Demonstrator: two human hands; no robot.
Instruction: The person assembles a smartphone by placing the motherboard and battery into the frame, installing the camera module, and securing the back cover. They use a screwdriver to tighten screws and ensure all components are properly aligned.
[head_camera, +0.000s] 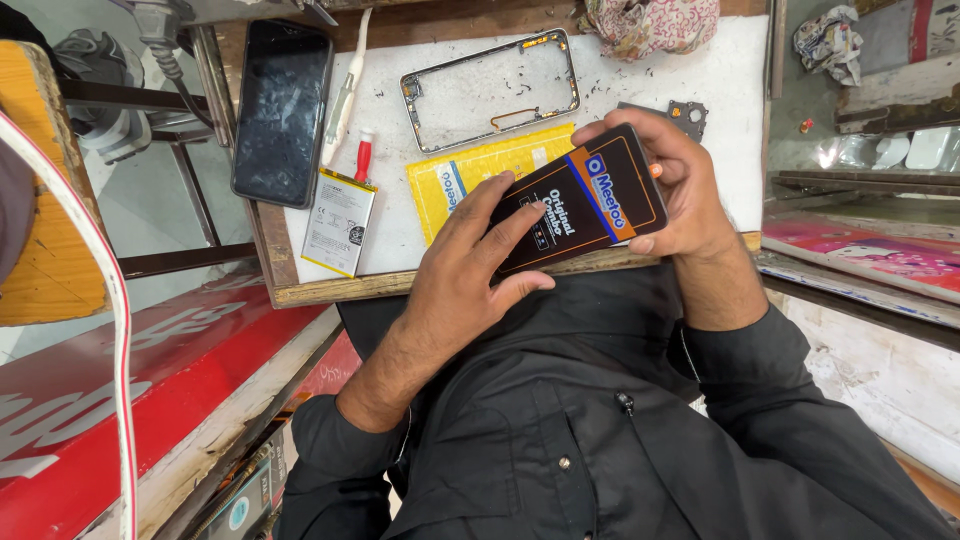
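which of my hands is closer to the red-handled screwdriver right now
Left. Your left hand is on the black box, on the side toward the red-handled screwdriver; your right hand grips the box's far end, farther away.

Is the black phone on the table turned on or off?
Off. The black phone lies flat with a dark, blank screen showing only smudges and reflections.

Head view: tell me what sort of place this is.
Most likely a phone repair bench. A bare phone frame lies on the white work board beside a loose battery and a dark phone, while both hands hold a flat black box.
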